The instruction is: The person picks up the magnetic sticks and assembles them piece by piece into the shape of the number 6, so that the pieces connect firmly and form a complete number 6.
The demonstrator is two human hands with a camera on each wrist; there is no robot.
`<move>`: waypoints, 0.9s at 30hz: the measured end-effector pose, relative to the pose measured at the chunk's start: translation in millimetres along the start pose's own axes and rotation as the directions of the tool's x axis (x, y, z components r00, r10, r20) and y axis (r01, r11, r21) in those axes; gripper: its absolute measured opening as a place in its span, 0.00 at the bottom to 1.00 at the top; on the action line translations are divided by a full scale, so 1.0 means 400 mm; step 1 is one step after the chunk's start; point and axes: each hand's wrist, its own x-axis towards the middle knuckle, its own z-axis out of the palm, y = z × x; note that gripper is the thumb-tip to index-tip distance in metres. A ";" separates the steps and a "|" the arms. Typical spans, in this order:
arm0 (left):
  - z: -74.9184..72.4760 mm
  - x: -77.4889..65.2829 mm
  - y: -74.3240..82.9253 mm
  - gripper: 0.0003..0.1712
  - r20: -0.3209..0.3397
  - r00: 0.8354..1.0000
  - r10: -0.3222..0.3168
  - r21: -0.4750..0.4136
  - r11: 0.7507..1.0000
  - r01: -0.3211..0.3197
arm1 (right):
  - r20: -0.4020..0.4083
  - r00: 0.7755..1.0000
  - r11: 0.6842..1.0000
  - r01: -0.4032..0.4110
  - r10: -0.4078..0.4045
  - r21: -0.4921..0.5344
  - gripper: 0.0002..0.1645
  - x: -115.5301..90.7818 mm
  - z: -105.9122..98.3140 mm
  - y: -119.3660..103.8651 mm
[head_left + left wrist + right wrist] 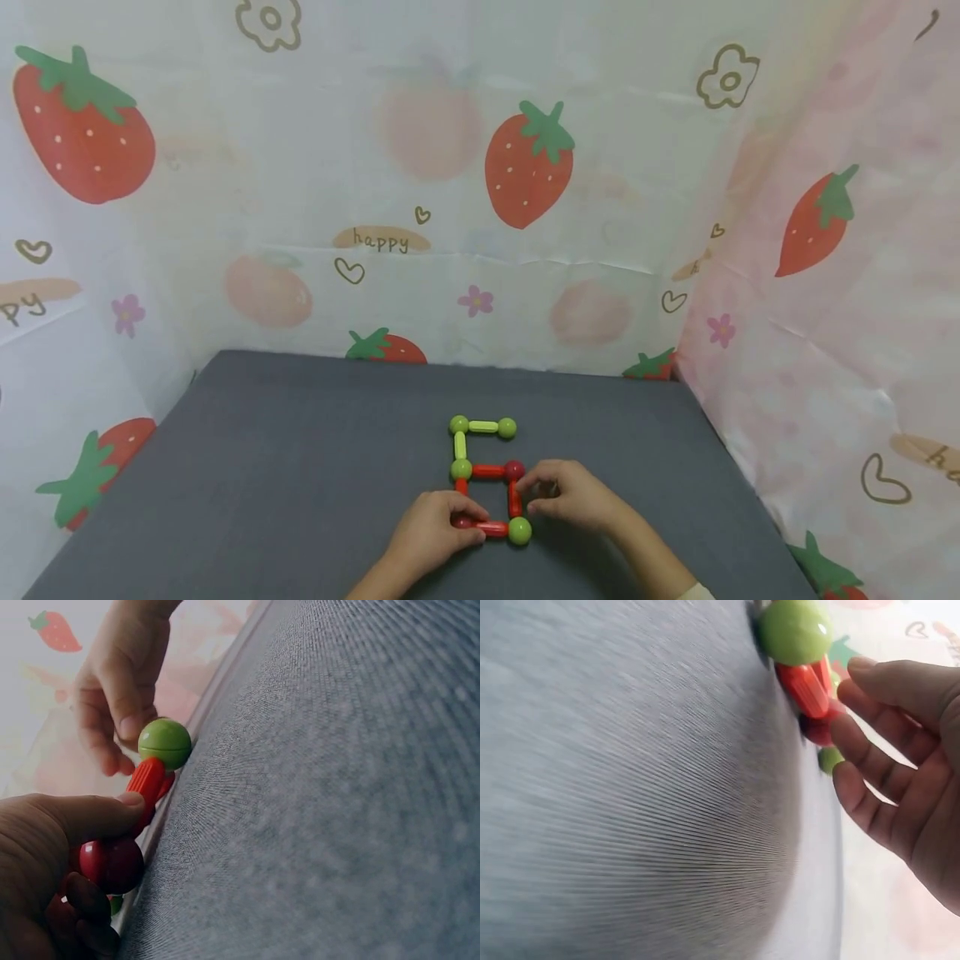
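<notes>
A figure of building sticks and balls lies on the dark table, shaped like a 6. Red sticks and balls form its lower square, with a green ball (520,531) at the near right corner. My left hand (431,529) grips the near left corner. In the left wrist view its thumb lies on the bottom red stick (147,780), with fingers curled about the red ball (112,865). Beside the right red stick (514,498) my right hand (573,496) hovers with loosely bent, spread fingers. The right wrist view shows nothing held in it. The left red stick is partly hidden.
The figure's upper arm has a yellow-green stick (483,427) ending in a green ball (507,428). A dark grey cloth covers the table (300,450). Behind and to the sides hangs a strawberry-printed curtain (637,167), meeting the table's far edge.
</notes>
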 end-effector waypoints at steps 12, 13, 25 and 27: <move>-0.004 0.000 0.000 0.10 0.007 1.000 0.012 -0.012 1.000 -0.012 | 0.097 0.988 0.992 0.121 -0.116 -0.043 0.21 0.052 -0.018 0.022; -0.004 0.000 0.000 0.10 0.009 1.000 0.009 -0.012 1.000 -0.009 | 0.113 0.986 0.991 0.130 -0.125 -0.036 0.21 0.056 -0.017 0.026; -0.004 0.002 -0.003 0.10 0.008 1.000 0.014 -0.018 1.000 -0.014 | 0.242 0.955 0.980 0.190 -0.172 -0.052 0.22 0.086 -0.006 0.046; -0.004 0.003 -0.004 0.10 0.017 1.000 0.004 -0.028 1.000 -0.003 | 0.257 0.950 0.977 0.202 -0.180 -0.063 0.22 0.089 -0.006 0.047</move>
